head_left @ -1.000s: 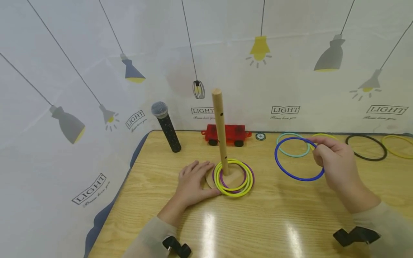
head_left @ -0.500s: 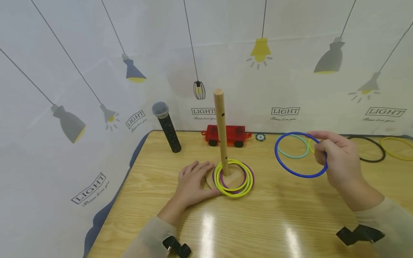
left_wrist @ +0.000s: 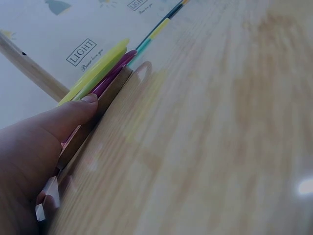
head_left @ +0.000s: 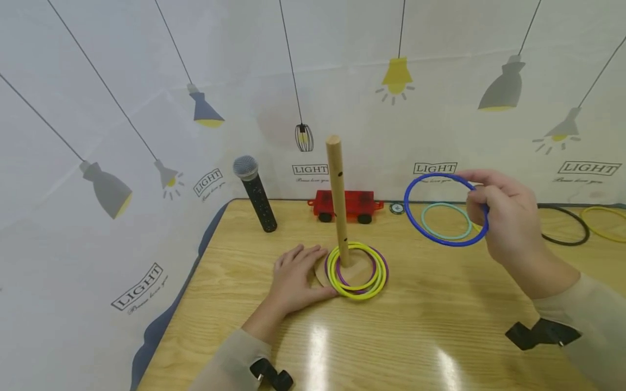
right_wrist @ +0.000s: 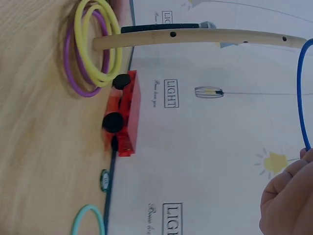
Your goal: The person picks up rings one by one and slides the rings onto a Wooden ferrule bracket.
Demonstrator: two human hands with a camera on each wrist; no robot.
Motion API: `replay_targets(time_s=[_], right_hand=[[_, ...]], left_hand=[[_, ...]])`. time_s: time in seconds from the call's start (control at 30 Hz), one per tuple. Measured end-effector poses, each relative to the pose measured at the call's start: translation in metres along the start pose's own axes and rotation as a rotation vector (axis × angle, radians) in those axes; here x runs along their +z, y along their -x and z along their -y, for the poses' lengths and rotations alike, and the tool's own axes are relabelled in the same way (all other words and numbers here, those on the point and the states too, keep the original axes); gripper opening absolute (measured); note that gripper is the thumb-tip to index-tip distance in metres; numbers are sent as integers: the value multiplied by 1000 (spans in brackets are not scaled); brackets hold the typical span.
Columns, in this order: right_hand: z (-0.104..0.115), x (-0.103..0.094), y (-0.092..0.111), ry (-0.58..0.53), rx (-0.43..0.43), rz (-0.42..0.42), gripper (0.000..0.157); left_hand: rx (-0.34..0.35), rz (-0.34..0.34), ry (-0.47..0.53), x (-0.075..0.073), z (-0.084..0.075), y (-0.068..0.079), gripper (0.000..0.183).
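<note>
In the head view, my right hand (head_left: 511,222) pinches a blue ring (head_left: 455,244) between thumb and fingers, raised above the table at the right. A wooden peg (head_left: 336,190) rises from a round wooden base (head_left: 359,270) mid-table. Yellow rings (head_left: 358,297) and purple rings (head_left: 386,263) lie stacked around the peg's foot. My left hand (head_left: 295,279) holds the base from its left side, fingers at the far edge and thumb at the near edge. In the left wrist view, the thumb (left_wrist: 73,117) presses against the base's rim, beside the rings.
Behind the peg stands a red toy wagon (head_left: 317,203), with a microphone (head_left: 259,201) upright to its left and a poker chip (head_left: 397,208) to its right. A turquoise ring (head_left: 423,220), a black ring (head_left: 567,244) and a yellow ring (head_left: 606,237) lie along the back edge by the wall.
My right hand has lifted the blue ring higher and shifted it slightly left, so that it now overlaps the wall. The left hand has stayed at the base.
</note>
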State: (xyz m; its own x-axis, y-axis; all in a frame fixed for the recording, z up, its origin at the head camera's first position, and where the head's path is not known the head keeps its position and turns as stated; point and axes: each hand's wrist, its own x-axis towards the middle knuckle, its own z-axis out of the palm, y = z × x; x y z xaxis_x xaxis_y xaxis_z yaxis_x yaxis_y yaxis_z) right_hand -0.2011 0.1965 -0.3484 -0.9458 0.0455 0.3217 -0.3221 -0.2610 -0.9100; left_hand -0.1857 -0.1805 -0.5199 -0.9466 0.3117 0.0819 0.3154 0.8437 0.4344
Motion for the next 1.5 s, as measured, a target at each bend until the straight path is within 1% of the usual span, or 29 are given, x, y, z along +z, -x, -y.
replay_targets(time_s=[0.17, 0.27, 0.5, 0.7, 0.87, 0.97, 1.17, 1.37, 1.5], right_hand=[[12, 18, -11, 17, -36, 28, 42], [19, 29, -18, 35, -51, 34, 40], [31, 56, -33, 83, -88, 41, 38], [41, 82, -42, 125, -132, 31, 34], [42, 100, -45, 178, -144, 81, 33], [42, 107, -44, 229, -139, 95, 33], [41, 113, -43, 327, -112, 74, 32], [37, 116, -43, 370, -92, 82, 31], [35, 119, -43, 387, -79, 104, 30]], left_hand=[[-13, 15, 4, 1, 0, 1, 97], [-9, 8, 15, 0, -1, 1, 96], [-3, 2, 8, -1, 0, 1, 96], [6, -3, 0, -2, 0, 1, 96], [8, -9, -8, -1, 1, 0, 95], [5, -1, -3, -1, 0, 0, 95], [-5, 8, 4, -2, -3, 0, 96], [0, 2, 21, -4, -5, 1, 94], [-5, 7, 20, -6, -7, 2, 94]])
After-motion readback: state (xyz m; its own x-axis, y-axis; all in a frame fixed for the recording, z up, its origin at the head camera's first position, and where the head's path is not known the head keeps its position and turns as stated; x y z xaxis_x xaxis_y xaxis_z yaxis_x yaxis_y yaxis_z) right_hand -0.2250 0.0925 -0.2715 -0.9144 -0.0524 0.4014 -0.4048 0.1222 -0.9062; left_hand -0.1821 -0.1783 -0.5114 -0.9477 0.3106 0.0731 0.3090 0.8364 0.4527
